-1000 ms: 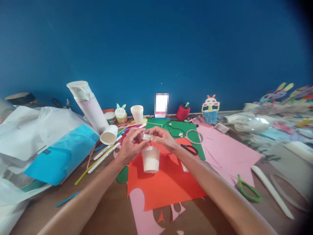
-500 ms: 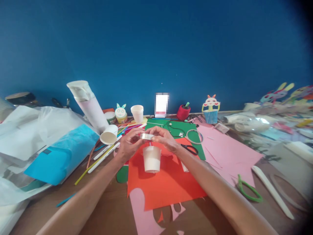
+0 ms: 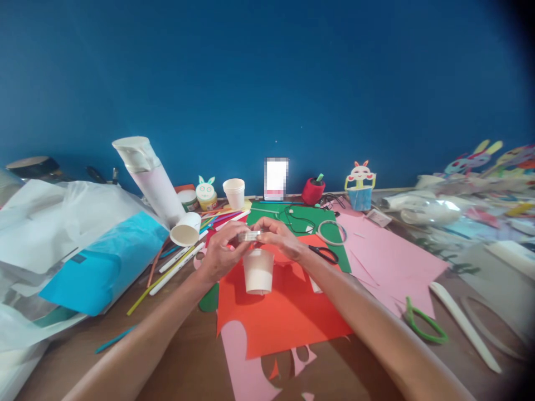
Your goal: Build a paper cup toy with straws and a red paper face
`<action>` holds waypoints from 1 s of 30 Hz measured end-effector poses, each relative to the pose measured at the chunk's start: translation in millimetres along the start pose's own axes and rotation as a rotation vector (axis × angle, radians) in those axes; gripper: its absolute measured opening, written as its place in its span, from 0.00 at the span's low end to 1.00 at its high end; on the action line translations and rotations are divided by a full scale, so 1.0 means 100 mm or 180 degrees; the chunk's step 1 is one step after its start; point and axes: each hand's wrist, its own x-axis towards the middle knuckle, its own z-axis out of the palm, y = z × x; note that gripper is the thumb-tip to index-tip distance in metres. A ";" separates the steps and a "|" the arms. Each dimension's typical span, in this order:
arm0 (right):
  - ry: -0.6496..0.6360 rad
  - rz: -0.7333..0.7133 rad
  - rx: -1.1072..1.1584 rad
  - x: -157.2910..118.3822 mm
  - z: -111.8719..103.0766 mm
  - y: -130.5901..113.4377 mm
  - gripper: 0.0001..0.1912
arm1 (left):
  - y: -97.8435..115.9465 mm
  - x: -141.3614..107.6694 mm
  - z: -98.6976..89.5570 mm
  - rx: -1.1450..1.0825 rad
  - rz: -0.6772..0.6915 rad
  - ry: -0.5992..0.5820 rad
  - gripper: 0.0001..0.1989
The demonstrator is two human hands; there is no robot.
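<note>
Gripping a small pale strip (image 3: 249,236) above the white paper cup (image 3: 258,272), both the left hand (image 3: 224,249) and right hand (image 3: 279,238) pinch its ends.

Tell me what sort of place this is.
Probably a home craft table: coloured paper such as the orange sheet, black-handled scissors and a rabbit-faced blue cup suggest it.
</note>
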 end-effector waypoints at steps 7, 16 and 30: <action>0.0019 -0.0071 0.0252 0.01 0.00 0.05 0.08 | -0.04 -0.01 -0.01 -0.0377 -0.0252 -0.0154 0.14; -0.0060 -0.0110 0.0293 0.01 -0.01 0.05 0.07 | -0.11 -0.01 0.01 -0.0838 -0.0431 -0.0266 0.08; -0.0232 -0.0014 0.0504 0.01 -0.06 0.08 0.07 | -0.16 -0.03 0.03 -0.0886 -0.0481 -0.0276 0.08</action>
